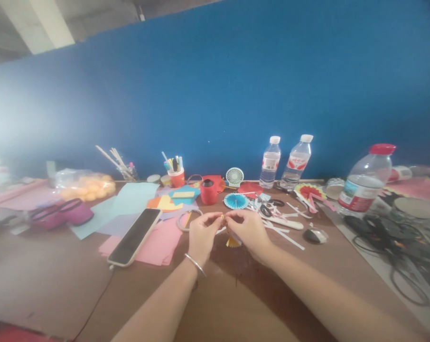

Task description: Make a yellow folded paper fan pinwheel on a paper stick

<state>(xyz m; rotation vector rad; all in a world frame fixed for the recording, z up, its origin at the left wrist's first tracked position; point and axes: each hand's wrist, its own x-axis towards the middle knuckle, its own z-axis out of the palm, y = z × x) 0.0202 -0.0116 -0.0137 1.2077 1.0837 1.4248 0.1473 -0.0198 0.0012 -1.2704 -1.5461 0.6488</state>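
Observation:
My left hand (203, 235) and my right hand (248, 229) meet over the middle of the brown table (215, 304), fingertips pinched together on a small yellow folded paper piece (232, 241) that hangs between them. A silver bangle sits on my left wrist. Both hands are closed on the paper. A blue pleated paper fan (236, 201) lies just beyond my hands, and a red-and-yellow paper fan (309, 191) lies farther right.
A phone (134, 236) rests on pink paper sheets (158, 244) to the left. Behind stand a red cup (209, 191), a pen pot (177, 175), a small white fan (234, 176), two water bottles (270, 162) and a larger bottle (365, 183). Scissors (272, 205) and paper strips lie right.

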